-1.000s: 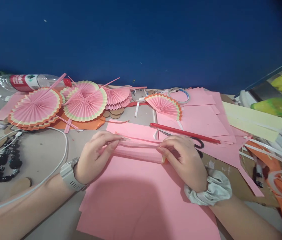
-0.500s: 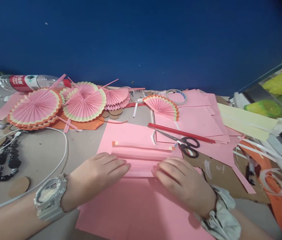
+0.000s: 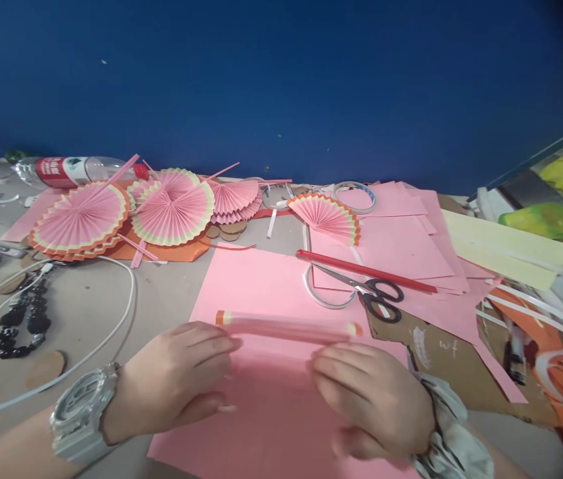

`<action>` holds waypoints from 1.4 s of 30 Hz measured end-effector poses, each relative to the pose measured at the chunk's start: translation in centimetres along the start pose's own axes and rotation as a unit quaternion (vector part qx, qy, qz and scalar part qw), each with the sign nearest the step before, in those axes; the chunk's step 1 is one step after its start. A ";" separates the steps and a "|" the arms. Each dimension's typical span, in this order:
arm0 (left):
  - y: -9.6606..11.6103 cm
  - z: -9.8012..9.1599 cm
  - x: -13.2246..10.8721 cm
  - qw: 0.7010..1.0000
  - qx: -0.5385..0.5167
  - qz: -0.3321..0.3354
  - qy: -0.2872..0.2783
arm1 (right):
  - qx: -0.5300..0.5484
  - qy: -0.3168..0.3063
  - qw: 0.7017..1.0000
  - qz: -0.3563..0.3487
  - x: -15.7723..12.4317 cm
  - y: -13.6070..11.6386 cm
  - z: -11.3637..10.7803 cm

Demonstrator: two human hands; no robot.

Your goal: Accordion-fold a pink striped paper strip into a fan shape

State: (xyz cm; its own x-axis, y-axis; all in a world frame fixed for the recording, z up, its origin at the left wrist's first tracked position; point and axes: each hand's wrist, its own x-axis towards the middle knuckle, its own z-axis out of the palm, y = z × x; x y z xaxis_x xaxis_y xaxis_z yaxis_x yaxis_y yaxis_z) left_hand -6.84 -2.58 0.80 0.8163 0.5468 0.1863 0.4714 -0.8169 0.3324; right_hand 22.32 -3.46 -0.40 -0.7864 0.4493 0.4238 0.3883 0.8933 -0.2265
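A pleated pink paper strip (image 3: 286,327) with orange and cream ends lies across a large pink sheet (image 3: 246,439), slightly blurred. At the left part of its near edge, my left hand (image 3: 186,372) has its fingers stretched out and the thumb apart below them. My right hand (image 3: 368,392) is at the right part, fingers extended over the paper, thumb apart and smeared by motion. The fingertips are at or close to the strip; exact contact is blurred. Scissors (image 3: 368,291) with black handles, a red stick (image 3: 365,271) and a tape roll (image 3: 328,301) lie just beyond.
Pleated paper rosettes (image 3: 79,223) and a pleated fan (image 3: 326,217) lie at the back, near a plastic bottle (image 3: 62,171). Stacked pink paper (image 3: 401,246) and cardboard (image 3: 435,346) are at right. A white cable (image 3: 129,313) and black beads (image 3: 22,319) lie at left.
The pleated strip has turned and come nearer, so both its orange ends show. My hands have moved slightly nearer, their thumbs now visible. The view has shifted a little.
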 end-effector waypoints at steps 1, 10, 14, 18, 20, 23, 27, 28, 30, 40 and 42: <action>0.1 -0.1 -0.1 0.999 -0.012 -0.009 0.030 | 0.003 0.029 1.000 0.000 -0.2 0.0 -0.2; -0.2 -0.5 2.5 0.990 0.033 -0.109 0.083 | -0.080 0.175 0.973 0.129 -1.2 1.5 0.2; -0.3 0.0 2.7 0.992 -0.045 -0.093 0.070 | -0.043 0.112 0.985 0.125 -0.8 1.9 0.3; 0.1 -0.3 2.8 0.975 -0.142 -0.158 0.065 | -0.008 0.110 0.985 0.130 -0.5 1.8 -0.4; 0.4 -0.5 3.1 0.963 -0.189 -0.188 0.044 | 0.004 0.098 0.986 0.135 -0.5 1.7 -0.7; 0.7 -0.8 3.5 0.952 -0.223 -0.206 0.021 | 0.012 0.093 0.985 0.145 -0.5 1.4 -0.9; 0.7 -1.0 3.5 0.950 -0.234 -0.208 0.007 | 0.028 0.099 0.980 0.168 -0.3 1.2 -0.9; 0.7 -1.0 3.4 0.949 -0.241 -0.204 0.009 | 0.032 0.098 0.980 0.172 -0.3 1.2 -0.8; 0.8 -1.0 3.2 0.943 -0.265 -0.201 0.017 | 0.035 0.087 0.980 0.176 -0.5 1.2 -0.7; 1.7 0.0 3.7 0.939 -0.208 -0.274 -0.010 | 0.022 0.045 0.984 0.172 -0.5 1.3 -0.8; 1.6 0.3 3.7 0.946 -0.184 -0.267 -0.007 | 0.029 0.039 0.980 0.191 -0.2 1.2 -0.7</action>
State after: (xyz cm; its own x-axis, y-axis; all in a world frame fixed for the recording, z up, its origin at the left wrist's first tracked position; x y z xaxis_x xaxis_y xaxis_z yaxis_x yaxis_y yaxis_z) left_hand -2.95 -1.90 1.75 0.4994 0.8594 -0.1099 0.6720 -0.3042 0.6752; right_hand 23.27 -2.42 -0.14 -0.5491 0.7529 0.3628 0.6176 0.6580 -0.4309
